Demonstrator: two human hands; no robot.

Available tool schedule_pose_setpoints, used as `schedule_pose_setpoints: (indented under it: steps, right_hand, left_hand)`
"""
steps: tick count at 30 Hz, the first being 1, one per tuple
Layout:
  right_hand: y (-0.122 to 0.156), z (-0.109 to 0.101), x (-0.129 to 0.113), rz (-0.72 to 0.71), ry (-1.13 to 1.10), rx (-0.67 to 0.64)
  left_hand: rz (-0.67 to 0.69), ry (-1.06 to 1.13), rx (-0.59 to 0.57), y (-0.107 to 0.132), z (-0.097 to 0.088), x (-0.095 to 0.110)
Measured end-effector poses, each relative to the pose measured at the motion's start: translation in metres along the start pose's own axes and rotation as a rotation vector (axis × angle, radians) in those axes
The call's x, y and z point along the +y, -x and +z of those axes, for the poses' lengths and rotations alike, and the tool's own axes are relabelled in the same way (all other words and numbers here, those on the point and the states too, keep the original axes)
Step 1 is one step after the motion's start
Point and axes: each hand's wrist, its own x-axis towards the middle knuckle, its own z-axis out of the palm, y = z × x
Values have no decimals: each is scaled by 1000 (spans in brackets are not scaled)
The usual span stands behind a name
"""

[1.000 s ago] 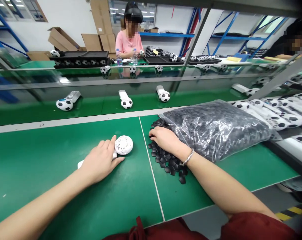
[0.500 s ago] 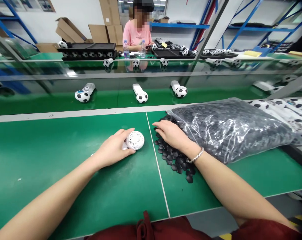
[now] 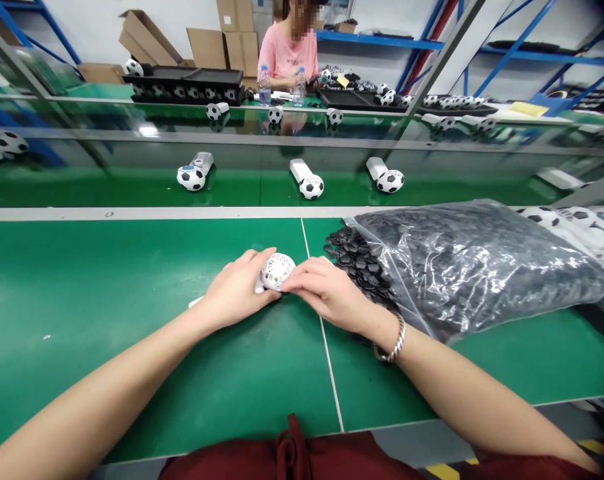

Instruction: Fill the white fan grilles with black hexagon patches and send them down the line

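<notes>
White device [image 3: 278, 268]: laid on the green table [image 3: 132, 380], left of the pale seam line [image 3: 331, 370]; its round, pierced head is turned upward and its handle is mostly covered.
Left grip [image 3: 237, 293]: clasped around the white device, the head being framed by thumb and fingers; a short end of the handle is left showing beside the wrist.
Right grip [image 3: 335, 293]: fingertips bunched together against the head's lower right rim; whether a small piece is pinched between them cannot be told.
Bracelet [image 3: 397, 341]: worn on the right wrist, silver and twisted.
Black pieces [image 3: 359, 257]: heaped on the table just right of the seam line, partly hidden by the right grip.
Clear bag [image 3: 487, 267]: filled with dark pieces and laid on its side, touching the heap.
Ball-patterned devices [image 3: 311, 187]: three are set well apart beyond the pale edge strip [image 3: 157, 213]; more are crowded behind the bag at the far right.
Far side: a person in a pink top [image 3: 288, 57] is seen behind two bottles [image 3: 264, 90], beside stacked black trays [image 3: 187, 79].
</notes>
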Motion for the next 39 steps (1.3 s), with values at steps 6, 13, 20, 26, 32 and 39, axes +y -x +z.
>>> schedule_pose_setpoints:
  steps: [6, 13, 20, 26, 32, 39]
  right_hand:
    - [-5, 11, -1, -80, 125, -3]
    - [0, 20, 4, 146, -60, 146]
    - [3, 20, 8, 322, -277, 78]
    - [4, 23, 2, 342, -317, 91]
    - [-4, 7, 27, 388, -163, 60]
    - [0, -17, 74, 744, 456, -35]
  left_hand:
    - [20, -20, 15, 0, 2, 1]
    - [27, 15, 24, 0, 3, -4]
    - [63, 46, -16, -1, 0, -6]
    - [86, 28, 6, 1, 1, -6]
    - [56, 4, 29, 1, 2, -4]
    - [54, -59, -7, -4, 0, -5]
